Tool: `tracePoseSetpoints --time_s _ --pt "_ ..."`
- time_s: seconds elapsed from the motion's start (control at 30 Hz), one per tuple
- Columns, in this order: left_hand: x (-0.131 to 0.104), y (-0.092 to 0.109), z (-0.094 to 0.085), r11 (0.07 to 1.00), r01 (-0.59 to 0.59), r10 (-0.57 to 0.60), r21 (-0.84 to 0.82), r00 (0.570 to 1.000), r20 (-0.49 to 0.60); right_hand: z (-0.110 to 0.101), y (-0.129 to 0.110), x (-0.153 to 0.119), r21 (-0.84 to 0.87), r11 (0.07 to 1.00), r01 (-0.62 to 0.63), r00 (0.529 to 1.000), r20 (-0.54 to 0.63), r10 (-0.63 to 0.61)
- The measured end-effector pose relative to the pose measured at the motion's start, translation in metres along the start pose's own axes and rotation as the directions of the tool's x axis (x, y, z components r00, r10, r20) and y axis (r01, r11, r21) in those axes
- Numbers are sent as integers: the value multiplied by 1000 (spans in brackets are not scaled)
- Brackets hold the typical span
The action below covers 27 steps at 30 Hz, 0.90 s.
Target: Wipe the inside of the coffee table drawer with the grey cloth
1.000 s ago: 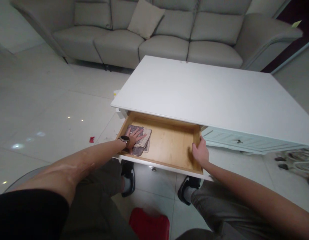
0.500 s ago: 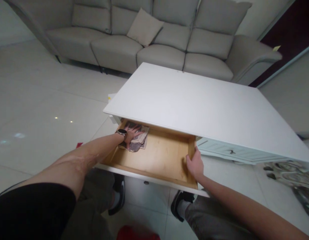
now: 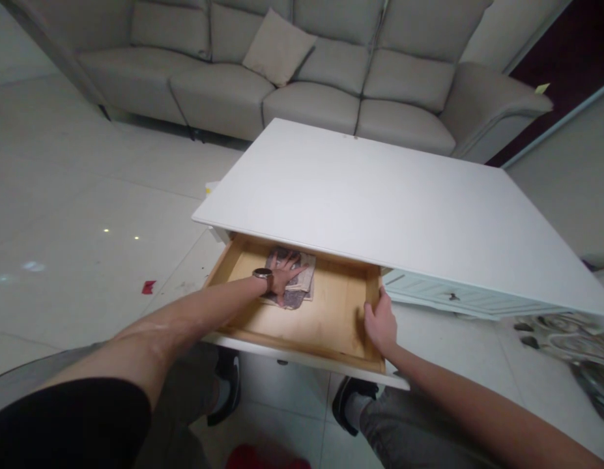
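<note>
A wooden drawer [image 3: 338, 309] is pulled out from the white coffee table [image 3: 360, 195]. My left hand [image 3: 283, 277], a watch on its wrist, lies flat with spread fingers on a folded grey and beige cloth [image 3: 306, 277]. The cloth rests on the drawer bottom, left of the middle and towards the back; my palm covers part of it. At the drawer's right side wall, my right hand [image 3: 380, 324] is closed over the edge, thumb inside and the other fingers mostly hidden outside.
Behind the table stands a grey sofa [image 3: 223, 91] with a beige cushion [image 3: 279, 49]. A second drawer front [image 3: 429, 293] with a dark knob is closed on the right. A small red scrap [image 3: 148, 287] lies on the tiled floor, and a patterned item [image 3: 560, 335] is at the far right.
My left hand and the cloth under it have slid to the right across the drawer bottom, away from the left wall. My right hand keeps its hold on the side wall.
</note>
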<state>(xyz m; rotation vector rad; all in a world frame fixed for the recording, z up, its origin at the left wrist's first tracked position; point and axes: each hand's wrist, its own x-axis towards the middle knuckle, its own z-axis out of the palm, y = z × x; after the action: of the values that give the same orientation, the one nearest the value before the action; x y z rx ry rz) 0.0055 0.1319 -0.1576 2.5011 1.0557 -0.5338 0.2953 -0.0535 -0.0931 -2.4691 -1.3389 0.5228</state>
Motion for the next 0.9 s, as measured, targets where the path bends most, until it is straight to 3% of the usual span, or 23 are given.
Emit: tracePoseSetpoints --time_s 0.1,0.2,0.3,0.37,0.5,0.77,0.9 --pt "39 70 -1 1000 11 -11 -19 1000 -5 -1 -1 0 10 1000 16 1000 -14 -15" --pt "77 137 -3 996 -85 85 -14 996 -14 -1 -2 -1 15 999 34 999 -38 -34" --pt "102 181 -6 992 -119 116 -44 992 -49 -1 -2 0 17 999 48 997 -55 -47" --pt "107 194 -7 995 -84 81 -54 995 -53 0 -2 0 12 999 52 997 -54 -51" --pt "98 200 1 995 -90 89 -30 995 -34 -1 -3 1 10 999 43 998 -52 -42" --pt "65 225 50 995 -101 102 23 992 -71 1 -3 3 -6 999 37 997 -61 -37" --pt "57 229 63 989 -144 144 -12 989 -45 5 0 5 -14 998 63 994 -94 -64"
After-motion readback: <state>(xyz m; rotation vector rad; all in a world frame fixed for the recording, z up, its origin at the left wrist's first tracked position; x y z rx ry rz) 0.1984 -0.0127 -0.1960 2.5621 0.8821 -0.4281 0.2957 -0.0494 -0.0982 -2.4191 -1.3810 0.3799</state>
